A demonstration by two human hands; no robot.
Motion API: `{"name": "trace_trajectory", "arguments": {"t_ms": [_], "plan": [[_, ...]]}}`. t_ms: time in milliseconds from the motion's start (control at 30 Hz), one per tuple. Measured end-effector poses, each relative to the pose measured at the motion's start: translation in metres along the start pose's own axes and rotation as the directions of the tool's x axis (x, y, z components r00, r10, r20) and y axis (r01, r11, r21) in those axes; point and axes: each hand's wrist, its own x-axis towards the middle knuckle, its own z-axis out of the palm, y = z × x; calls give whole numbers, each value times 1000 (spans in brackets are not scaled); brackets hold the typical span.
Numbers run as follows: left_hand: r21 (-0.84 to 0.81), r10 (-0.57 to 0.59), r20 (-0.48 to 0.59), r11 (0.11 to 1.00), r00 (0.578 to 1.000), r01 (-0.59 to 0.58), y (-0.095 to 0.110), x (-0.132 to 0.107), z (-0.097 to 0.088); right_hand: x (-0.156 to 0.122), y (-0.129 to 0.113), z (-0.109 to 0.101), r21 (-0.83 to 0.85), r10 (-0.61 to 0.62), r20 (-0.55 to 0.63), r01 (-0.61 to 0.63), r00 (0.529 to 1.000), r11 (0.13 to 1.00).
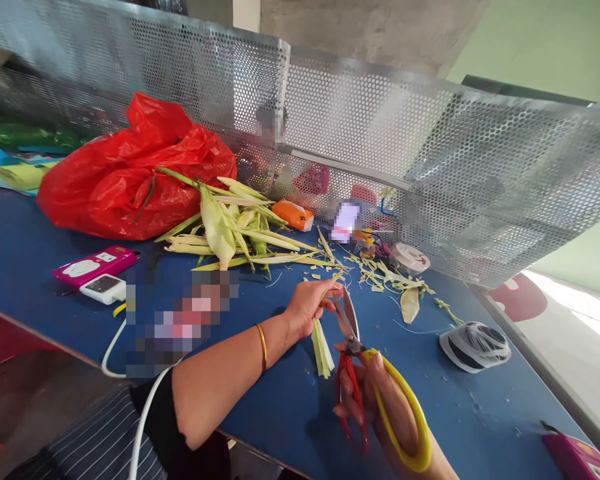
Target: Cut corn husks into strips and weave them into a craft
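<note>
Pinching husk strips (323, 352), the left hand (306, 305) apparently steadies them beside scissors (354, 344) gripped in the right hand (393, 408).

Red-and-yellow scissors (353, 345), blades parted; pale husk (322, 352), hanging

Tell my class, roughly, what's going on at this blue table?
A person is working with scissors on pale green strips that look like corn husk. The left hand pinches the strips, while the right hand grips the scissors by their red and yellow handles. The blades are parted close to the left fingertips. Beyond, a loose husk pile lies by a red plastic bag, and small scraps are scattered across the table.
</note>
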Motion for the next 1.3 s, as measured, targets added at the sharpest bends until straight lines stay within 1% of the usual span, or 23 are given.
{"name": "trace_trajectory", "arguments": {"t_ms": [167,267,333,467,567,733,967,1133,1300], "plan": [[-28,-12,-26,1000,1000,11,0,0,1,1,0,9,-34,-29,-34,28,999,999],[-64,-25,-45,998,999,22,2,-1,2,1,-2,13,-53,-42,-5,41,999,998],[-66,-33,-46,997,998,30,3,-2,3,3,-2,12,-58,-45,10,45,999,997],[-44,-38,-33,998,999,36,3,-3,5,5,0,9,-71,-24,-3,24,1000,997],[-52,-40,-31,998,999,39,2,-3,5,6,0,10,-75,-37,0,37,999,997],[-62,-43,-41,997,998,40,2,-2,5,5,0,12,-67,-47,5,47,999,997],[-54,-50,-40,997,998,47,5,-2,4,0,0,8,-40,-22,1,22,1000,999],[-73,-62,-36,996,997,60,5,-1,3,0,-2,6,-38,-33,46,34,998,999],[-74,-57,-25,996,998,55,2,-2,5,4,-1,8,-56,-46,25,48,999,997]]}}
